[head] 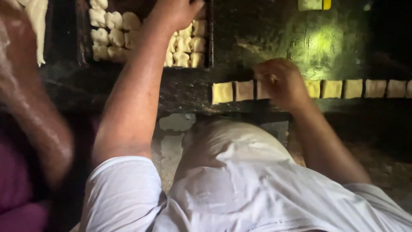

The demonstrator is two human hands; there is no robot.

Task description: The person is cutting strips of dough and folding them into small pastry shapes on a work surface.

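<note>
My left hand (176, 13) reaches over a dark tray (82, 38) filled with several folded pale dough pieces (112, 34); its fingers are curled down among them, and whether it holds one is hidden. My right hand (279, 81) rests on a row of flat square dough pieces (234, 91) lined along the near edge of the dark worktop (266, 34), fingers pinched on one square. I wear a white short-sleeved shirt.
Another person's arm (30, 99) and purple clothing fill the left side. More dough squares (365, 88) continue to the right along the edge. A pale dough sheet (38, 21) hangs at top left. A lit patch shines on the worktop at upper right.
</note>
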